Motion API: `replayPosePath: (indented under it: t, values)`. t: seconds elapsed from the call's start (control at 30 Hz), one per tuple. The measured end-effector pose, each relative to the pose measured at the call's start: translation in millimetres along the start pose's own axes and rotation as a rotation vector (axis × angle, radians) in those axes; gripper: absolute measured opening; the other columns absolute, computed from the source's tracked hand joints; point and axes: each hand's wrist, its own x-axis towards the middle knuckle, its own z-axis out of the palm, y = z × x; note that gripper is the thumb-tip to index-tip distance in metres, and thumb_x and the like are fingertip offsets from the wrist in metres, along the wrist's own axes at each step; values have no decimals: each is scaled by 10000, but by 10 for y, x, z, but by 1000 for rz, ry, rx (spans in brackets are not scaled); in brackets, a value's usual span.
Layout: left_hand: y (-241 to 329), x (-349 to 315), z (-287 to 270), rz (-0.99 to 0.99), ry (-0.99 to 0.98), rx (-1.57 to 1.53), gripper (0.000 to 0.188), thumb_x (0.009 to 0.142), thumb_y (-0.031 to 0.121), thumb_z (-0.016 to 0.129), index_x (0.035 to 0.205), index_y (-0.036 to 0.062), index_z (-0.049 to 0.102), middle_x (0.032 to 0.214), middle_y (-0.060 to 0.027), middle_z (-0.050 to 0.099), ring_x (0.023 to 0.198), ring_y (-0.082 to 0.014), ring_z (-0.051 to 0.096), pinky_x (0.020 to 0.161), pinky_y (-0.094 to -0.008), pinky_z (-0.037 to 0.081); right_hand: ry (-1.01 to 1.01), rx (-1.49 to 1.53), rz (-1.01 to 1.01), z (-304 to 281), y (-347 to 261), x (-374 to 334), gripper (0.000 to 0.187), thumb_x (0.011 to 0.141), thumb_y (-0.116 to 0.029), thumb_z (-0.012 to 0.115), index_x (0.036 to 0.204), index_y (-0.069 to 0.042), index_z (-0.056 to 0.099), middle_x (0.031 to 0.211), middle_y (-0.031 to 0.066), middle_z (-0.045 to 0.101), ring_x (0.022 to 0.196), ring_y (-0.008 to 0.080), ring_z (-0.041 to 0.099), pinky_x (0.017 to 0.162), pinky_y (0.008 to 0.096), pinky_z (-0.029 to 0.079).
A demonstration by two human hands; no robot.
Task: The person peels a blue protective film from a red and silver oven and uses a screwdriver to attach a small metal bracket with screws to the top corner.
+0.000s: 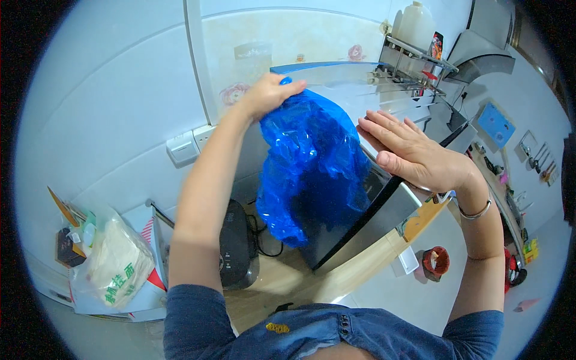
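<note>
A crinkled, shiny blue plastic bag (312,156) hangs open in front of me. My left hand (270,96) is closed on its upper left edge, with a bit of blue poking out by the fingers. To the right of the bag, my right hand (420,153) is raised palm down, its fingers straight and holding nothing. Those fingertips come near the bag's right edge; whether they touch it I cannot tell. Under the right hand is a grey panel (378,234) with a black edge, and the bag's lower part lies against or in front of it.
On the left wall sits a white socket (182,149); a black appliance (236,246) with a cord stands below. A white plastic bag (120,264) rests at far left. A metal rack (420,51) holds a white jug (414,27). A red container (436,262) is low on the right.
</note>
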Motion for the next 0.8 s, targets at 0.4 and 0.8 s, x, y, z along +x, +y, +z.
replayPosePath:
  t: [0.4,0.8]
  values:
    - [-421,-371,818,220,388,-948,222,924,219,598,933,13,679,865,-4,662,772,-67,583,691,-225,456,20,-2,-32,14,83,-26,740,944,-618,239,1459,-89,284,1498,221,240,1410,352,178,1129,515,113]
    - [-477,-609,982,60,440,-775,292,948,298,576,933,18,656,803,22,607,729,-54,514,649,-230,433,36,37,-34,27,90,-9,740,938,-624,251,1453,-95,299,1498,216,242,1413,346,170,1132,516,107]
